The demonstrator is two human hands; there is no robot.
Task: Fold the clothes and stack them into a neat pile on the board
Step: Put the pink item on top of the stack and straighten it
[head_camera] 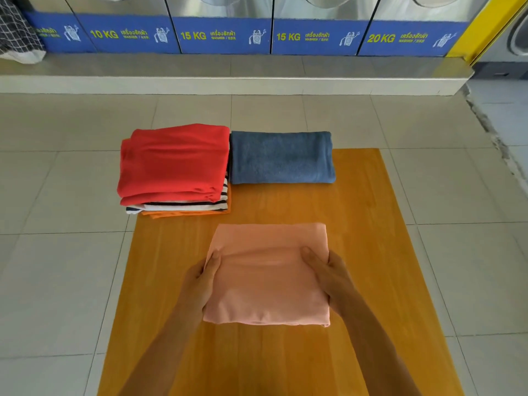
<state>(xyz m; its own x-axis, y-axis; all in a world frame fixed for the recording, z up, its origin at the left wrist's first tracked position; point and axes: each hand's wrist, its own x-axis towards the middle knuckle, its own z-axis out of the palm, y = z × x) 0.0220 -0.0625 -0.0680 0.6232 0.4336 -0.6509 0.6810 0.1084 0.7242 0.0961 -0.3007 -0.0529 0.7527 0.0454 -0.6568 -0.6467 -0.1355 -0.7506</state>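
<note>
A folded peach-pink garment (267,278) lies in the middle of the orange wooden board (357,224). My left hand (200,284) grips its left edge, thumb on top. On the opposite edge my right hand (331,278) holds it the same way. At the board's far left corner stands a pile (174,167) with a red garment on top, a black-and-white striped one and an orange one beneath. A folded blue garment (281,157) lies beside the pile at the board's far edge.
The board rests on a pale tiled floor (57,267). A raised step (228,81) runs across the back, with a row of washing machines (223,32) bearing blue labels. A dark checked cloth (17,30) hangs at the far left.
</note>
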